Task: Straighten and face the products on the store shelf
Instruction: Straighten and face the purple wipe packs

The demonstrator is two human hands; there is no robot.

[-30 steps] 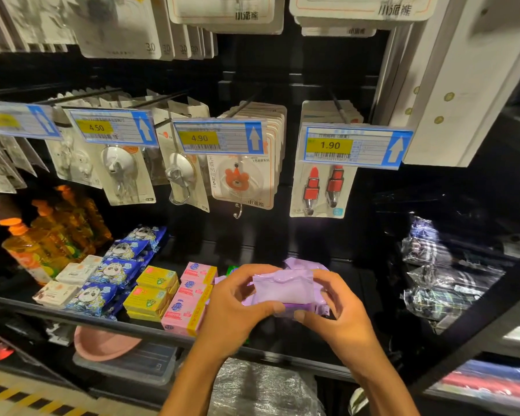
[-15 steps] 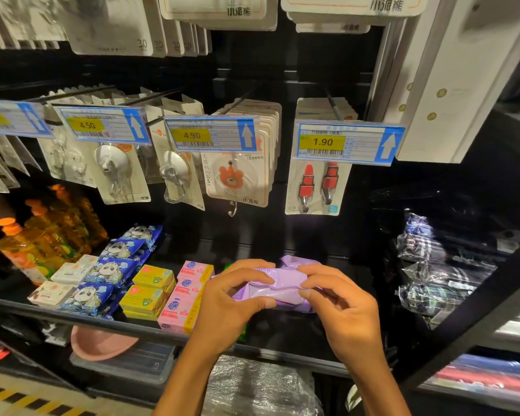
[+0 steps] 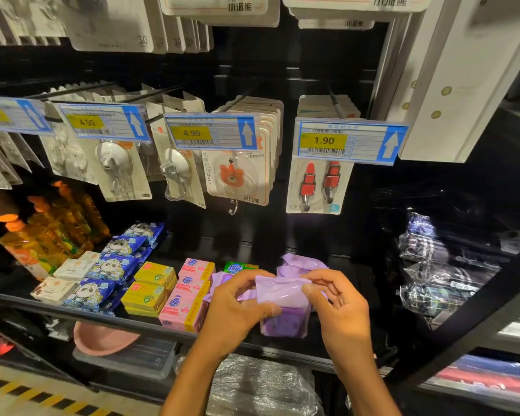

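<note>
1. A purple pack [image 3: 282,313] is held upright over the front edge of the shelf [image 3: 117,321], just right of the pink boxes [image 3: 189,298].
2. The pack is gripped at its left side by the left hand [image 3: 234,304], thumb on the front.
3. Its top edge is pinched by the right hand [image 3: 339,307].
4. More purple packs [image 3: 303,261] are seen behind it.

Px: tag 4.50 [image 3: 102,123]; tag 4.90 [image 3: 210,134]; tag 1.90 [image 3: 350,141].

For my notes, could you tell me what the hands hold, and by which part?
A purple packet: left hand grips its left side, right hand pinches its top right edge.
</note>
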